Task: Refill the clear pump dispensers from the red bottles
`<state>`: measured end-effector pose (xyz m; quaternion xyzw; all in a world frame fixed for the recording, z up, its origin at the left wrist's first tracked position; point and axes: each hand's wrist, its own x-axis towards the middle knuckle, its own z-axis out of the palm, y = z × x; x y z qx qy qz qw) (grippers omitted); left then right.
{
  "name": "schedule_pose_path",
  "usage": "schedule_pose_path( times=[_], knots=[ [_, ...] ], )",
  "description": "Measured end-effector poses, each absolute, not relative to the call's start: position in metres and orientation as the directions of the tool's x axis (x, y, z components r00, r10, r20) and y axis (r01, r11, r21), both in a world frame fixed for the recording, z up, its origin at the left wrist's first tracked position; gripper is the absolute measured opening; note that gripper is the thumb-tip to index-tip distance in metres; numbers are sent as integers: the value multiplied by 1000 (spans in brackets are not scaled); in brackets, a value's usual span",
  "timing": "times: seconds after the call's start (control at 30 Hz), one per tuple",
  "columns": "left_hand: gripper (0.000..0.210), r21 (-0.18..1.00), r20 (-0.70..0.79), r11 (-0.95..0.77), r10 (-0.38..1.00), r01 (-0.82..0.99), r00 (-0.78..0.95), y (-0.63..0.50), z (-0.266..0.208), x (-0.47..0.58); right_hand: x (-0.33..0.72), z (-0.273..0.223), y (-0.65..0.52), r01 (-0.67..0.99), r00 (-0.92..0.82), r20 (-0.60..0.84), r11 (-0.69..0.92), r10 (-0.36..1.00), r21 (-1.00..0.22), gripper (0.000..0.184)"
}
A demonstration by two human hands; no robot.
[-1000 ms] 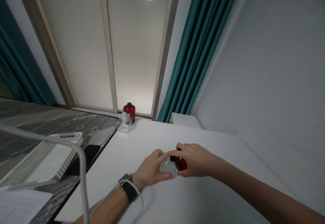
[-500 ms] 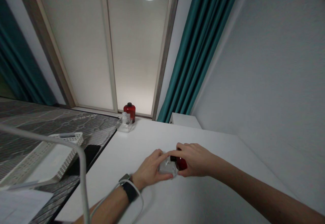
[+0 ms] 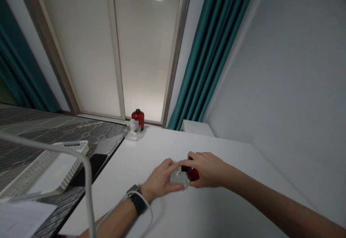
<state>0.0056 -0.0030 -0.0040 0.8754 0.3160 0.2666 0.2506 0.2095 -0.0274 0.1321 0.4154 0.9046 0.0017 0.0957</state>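
Low over the white table, my left hand grips a clear, box-like container between thumb and fingers. In my right hand is a small dark red bottle with a black cap, tipped on its side so the cap points left over the clear container. My right index finger stretches along the top of the bottle to the left fingertips. What lies inside the clear container is too blurred to tell.
A clear tray with small clear items stands by a larger red bottle at the table's far left. A white perforated basket, a black flat object and paper lie left. A white cable crosses the near left.
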Motion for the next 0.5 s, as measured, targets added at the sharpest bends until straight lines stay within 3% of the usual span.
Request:
schedule_pose_path(
  times=[0.5],
  knots=[
    [73, 609, 304, -674, 686, 419, 661, -4, -4, 6, 207, 134, -26, 748, -633, -187, 655, 751, 101, 59]
  ],
)
